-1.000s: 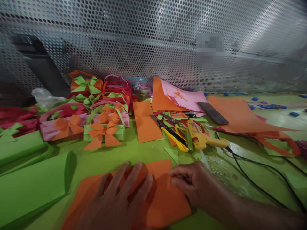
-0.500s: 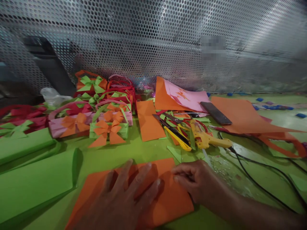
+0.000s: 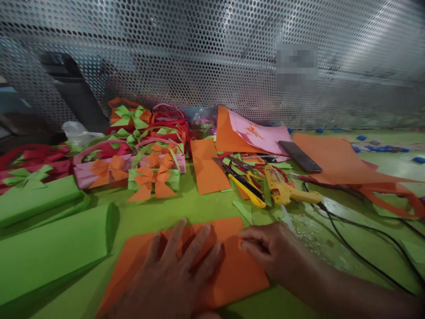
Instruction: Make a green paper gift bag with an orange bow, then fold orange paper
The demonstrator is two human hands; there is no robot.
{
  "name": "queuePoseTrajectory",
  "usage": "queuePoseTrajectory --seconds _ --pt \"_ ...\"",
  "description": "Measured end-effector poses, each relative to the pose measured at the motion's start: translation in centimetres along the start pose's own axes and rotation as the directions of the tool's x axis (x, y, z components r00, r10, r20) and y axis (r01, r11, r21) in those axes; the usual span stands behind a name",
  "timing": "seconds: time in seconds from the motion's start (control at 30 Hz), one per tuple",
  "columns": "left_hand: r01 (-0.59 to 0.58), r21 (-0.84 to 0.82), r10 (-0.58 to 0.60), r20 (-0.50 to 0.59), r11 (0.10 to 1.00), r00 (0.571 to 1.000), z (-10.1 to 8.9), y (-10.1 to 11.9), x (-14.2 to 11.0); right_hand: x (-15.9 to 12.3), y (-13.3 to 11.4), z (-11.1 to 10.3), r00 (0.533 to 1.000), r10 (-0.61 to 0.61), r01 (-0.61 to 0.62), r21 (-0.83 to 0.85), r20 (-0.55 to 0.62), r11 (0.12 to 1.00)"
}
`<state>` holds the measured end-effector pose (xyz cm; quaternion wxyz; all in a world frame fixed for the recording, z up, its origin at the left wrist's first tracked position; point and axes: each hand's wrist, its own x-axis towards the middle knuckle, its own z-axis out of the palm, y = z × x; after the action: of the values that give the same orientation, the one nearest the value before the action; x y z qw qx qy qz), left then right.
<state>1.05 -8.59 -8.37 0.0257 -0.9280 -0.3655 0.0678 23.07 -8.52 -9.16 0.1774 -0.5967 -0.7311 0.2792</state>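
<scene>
My left hand (image 3: 175, 266) lies flat with fingers spread on an orange sheet (image 3: 232, 279) that rests on the green tabletop. At the sheet's right edge, my right hand (image 3: 268, 248) is closed, thumb and fingers pinched together over that edge. Whether the sheet is paper or foam I cannot tell; its lower left is hidden under my left hand and wrist. Beyond the sheet lie a yellow box cutter (image 3: 247, 188) and a yellow glue gun (image 3: 282, 190). A smaller orange piece (image 3: 209, 168) lies to their left.
Small handled bags with bows (image 3: 154, 177) stand in rows at the back left. Large green folded pieces (image 3: 56, 252) occupy the left side. A dark phone-like slab (image 3: 299, 156) and an orange sheet (image 3: 338, 159) lie right. The glue gun's black cord (image 3: 361, 261) crosses the right side.
The view has shifted slightly, so things on the left appear a little farther right. Both hands keep nearly the same place on the orange sheet.
</scene>
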Motion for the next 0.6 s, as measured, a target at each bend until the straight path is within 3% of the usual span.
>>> queuePoseTrajectory --seconds 0.2,0.3,0.37,0.47,0.53,0.6 --pt "-0.015 -0.020 0.017 0.053 1.000 0.998 -0.5 -0.2 0.0 -0.3 0.1 0.0 0.994 -0.104 0.106 -0.214 0.018 0.971" --pt "-0.054 -0.063 0.059 0.085 0.997 0.995 -0.8 -0.5 0.2 -0.5 0.1 -0.3 0.976 -0.209 0.218 -0.355 0.065 0.909" --pt "-0.055 -0.067 0.061 0.103 0.996 0.993 -0.9 -0.5 0.3 -0.4 0.0 -0.4 0.945 -0.325 0.311 -0.439 0.046 0.843" --pt "-0.033 -0.042 0.038 0.123 0.999 0.992 -0.6 -0.4 0.6 0.0 -0.1 -0.3 0.870 -0.489 0.463 -0.429 0.057 0.775" --pt "-0.032 -0.020 0.034 0.124 0.999 0.992 0.0 -0.2 0.7 0.3 0.0 -0.1 0.839 -0.534 0.523 -0.418 0.102 0.743" --pt "-0.012 0.021 0.009 0.098 1.000 0.995 0.4 0.0 0.8 0.5 0.0 0.0 0.841 -0.529 0.515 -0.463 0.111 0.721"
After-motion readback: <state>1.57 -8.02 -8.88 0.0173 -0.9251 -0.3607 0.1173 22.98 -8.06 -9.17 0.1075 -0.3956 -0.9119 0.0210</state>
